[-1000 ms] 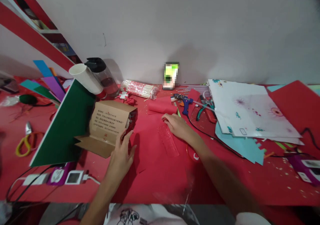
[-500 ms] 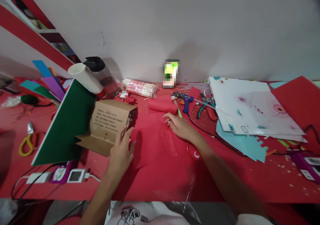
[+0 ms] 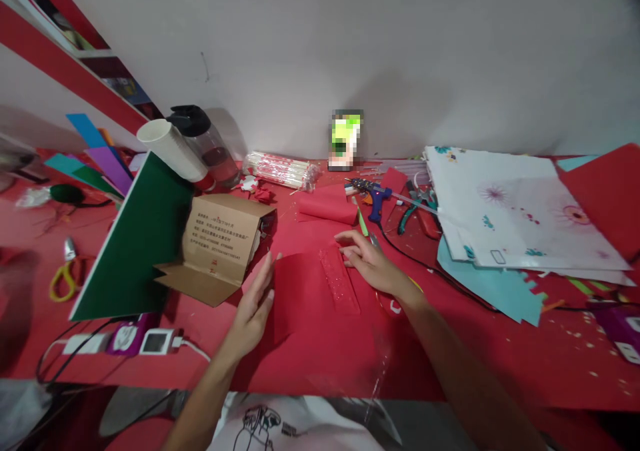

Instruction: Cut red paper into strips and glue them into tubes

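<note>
Head view: both our hands on the red sheet

Head view shows our left hand (image 3: 255,304) lying flat with its fingers straight and pressed together, their tips at the left edge of the red sheet (image 3: 305,291). That sheet lies on the red worktop (image 3: 500,351) at the middle of the near edge, and its left edge is lifted a little against our palm. Our right hand (image 3: 373,264) rests on the far right part of the same sheet, fingers loosely spread and slightly curled, pinching nothing. A clear ruler (image 3: 340,281) lies on the sheet just beside those fingertips, on their left; whether they touch it we cannot tell.

Left of our left hand stands an open cardboard box (image 3: 220,244), close to the fingertips but apart from them, and a green board (image 3: 135,244) leans beside it. Beyond the sheet, toward the far edge, lies a roll of red paper (image 3: 327,207). A blue glue gun (image 3: 373,194) and pliers (image 3: 413,211) lie right of that roll. White patterned paper (image 3: 515,211) covers the far right part of the worktop. Yellow-handled scissors (image 3: 67,274) lie near the left edge.
</note>
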The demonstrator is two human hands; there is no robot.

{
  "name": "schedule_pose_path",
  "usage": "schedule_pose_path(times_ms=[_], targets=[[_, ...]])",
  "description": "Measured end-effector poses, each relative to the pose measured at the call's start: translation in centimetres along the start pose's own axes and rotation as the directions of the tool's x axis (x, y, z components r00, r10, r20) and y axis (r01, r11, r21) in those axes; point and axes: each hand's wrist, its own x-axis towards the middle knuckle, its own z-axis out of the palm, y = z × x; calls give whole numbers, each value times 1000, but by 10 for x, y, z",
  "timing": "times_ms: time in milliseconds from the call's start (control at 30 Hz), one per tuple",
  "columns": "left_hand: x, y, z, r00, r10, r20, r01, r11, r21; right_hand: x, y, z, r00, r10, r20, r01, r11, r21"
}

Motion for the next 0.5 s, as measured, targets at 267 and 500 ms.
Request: schedule_pose_path(times_ms=[267,500], targets=[[-10,-4,-1,985,-135,-111,147,983,108,-7,9,1,999,50,-16,-48,995,93],[-5,-3,-3,979,-169,-113,188,964,189,-7,12,-4,993,117,31,-121,975,187]])
